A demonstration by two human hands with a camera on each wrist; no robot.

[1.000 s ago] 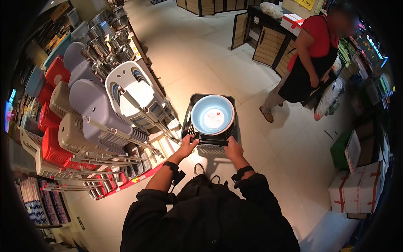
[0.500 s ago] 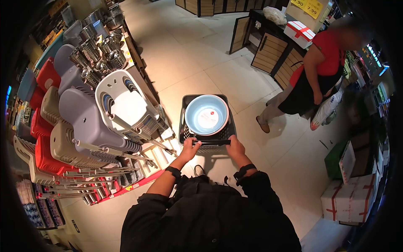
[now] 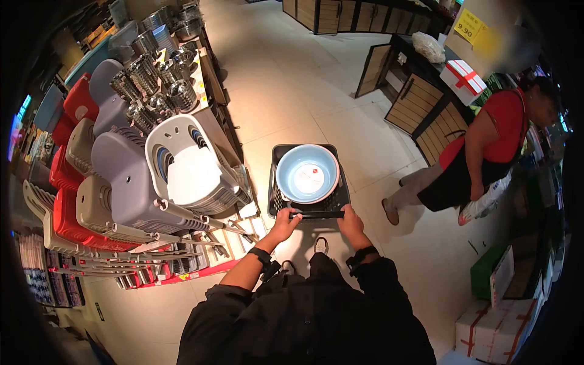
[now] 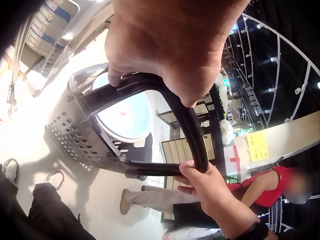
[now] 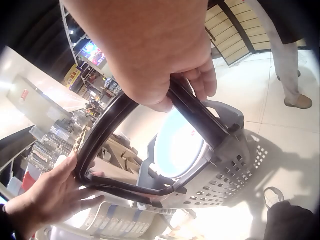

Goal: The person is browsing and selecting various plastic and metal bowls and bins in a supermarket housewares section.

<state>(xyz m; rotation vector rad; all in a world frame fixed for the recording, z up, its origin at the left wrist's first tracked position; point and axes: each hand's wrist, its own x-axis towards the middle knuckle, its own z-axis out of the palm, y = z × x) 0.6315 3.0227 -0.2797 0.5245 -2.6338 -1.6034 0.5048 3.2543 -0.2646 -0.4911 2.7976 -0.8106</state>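
A grey perforated shopping basket is out in front of the person, with a light-blue basin sitting in its top. A round white label with a red mark lies on the basin's bottom. The black basket handle forms a loop toward the body, and both hands hold it by its corners. The left hand grips the left corner, its thumb along the bar in the left wrist view. At the right corner, the right hand has its fingers round the handle; they show curled over it in the right wrist view.
Stacked plastic chairs and metal utensil holders line the left side. A person in a red shirt and black apron stands at the right, by wooden cabinets. White boxes lie at the lower right. Tiled floor runs ahead.
The basket, basin and both hands have shifted slightly right and down in the head view. The person in red appears farther right and lower. Both hands keep hold of the handle.
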